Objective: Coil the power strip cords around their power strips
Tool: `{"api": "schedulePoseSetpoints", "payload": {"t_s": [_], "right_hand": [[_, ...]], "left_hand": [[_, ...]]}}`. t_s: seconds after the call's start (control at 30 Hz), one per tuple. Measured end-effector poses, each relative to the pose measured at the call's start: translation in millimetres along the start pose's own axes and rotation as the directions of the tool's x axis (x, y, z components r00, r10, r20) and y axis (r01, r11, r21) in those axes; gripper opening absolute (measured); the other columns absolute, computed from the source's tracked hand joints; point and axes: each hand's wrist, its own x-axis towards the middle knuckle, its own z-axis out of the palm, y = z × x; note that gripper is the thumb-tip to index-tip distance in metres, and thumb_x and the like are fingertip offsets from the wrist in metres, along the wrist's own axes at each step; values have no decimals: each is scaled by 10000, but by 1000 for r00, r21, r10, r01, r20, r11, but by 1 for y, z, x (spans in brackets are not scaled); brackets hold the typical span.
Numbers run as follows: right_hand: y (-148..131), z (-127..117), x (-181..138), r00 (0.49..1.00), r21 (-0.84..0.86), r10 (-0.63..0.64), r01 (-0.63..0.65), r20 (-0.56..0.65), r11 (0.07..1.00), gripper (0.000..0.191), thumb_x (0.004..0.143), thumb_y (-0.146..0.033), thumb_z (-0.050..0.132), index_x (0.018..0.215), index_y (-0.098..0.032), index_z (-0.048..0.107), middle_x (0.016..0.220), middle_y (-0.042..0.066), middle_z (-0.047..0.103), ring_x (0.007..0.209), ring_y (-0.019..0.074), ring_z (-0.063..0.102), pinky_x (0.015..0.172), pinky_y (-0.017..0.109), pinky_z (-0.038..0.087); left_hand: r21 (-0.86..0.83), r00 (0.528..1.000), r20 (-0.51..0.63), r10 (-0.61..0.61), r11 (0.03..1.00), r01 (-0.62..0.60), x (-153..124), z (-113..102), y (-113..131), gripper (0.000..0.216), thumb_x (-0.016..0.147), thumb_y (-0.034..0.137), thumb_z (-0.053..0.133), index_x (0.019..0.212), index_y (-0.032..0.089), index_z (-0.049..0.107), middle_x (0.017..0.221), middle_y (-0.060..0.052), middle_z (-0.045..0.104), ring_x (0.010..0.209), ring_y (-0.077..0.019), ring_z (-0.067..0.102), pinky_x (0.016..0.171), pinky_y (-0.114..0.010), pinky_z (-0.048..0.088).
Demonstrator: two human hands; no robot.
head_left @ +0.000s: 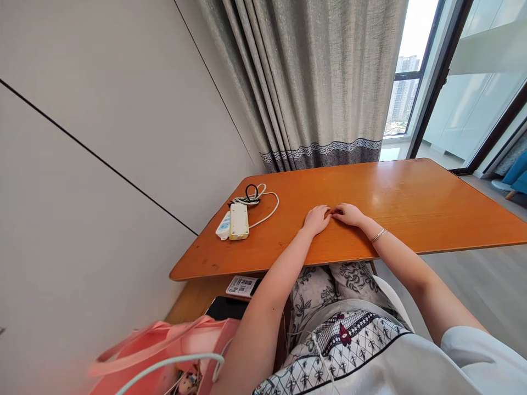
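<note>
Both hands rest on the orange-brown wooden table [411, 208], near its front edge, with their fingertips meeting or almost meeting. My left hand [317, 219] lies palm down with its fingers loosely stretched toward the other hand. Coming in from the right, my right hand [349, 214] has loosely bent fingers and a dark gap beneath them; a thin bangle [379, 235] circles its wrist. No object shows in either hand. Left of them lie a cream-coloured box-like block [239, 221] and a white power strip [224, 226] partly under it, with a coiled white cable [269, 211] behind.
A lower wooden surface at left carries a dark flat device [226, 309] and a labelled white item [242, 286]. A pink bag [164, 345] stands at bottom left. Behind the table hangs a grey curtain [325, 77]; a wall [102, 137] borders the left side.
</note>
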Motion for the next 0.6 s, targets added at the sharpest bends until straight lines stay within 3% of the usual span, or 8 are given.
{"api": "schedulePoseSetpoints", "payload": {"t_s": [0.6], "right_hand": [[-2, 0, -2, 1000, -5, -1, 1, 2, 1000, 219, 954, -295, 599, 1098, -212, 741, 1107, 58, 754, 1009, 195, 695, 894, 269, 499]], "left_hand": [[-14, 1000, 11, -12, 1000, 12, -1, -3, 0, 356, 957, 276, 513, 1270, 171, 647, 1410, -110, 611, 1336, -242, 539, 1144, -379, 404]]}}
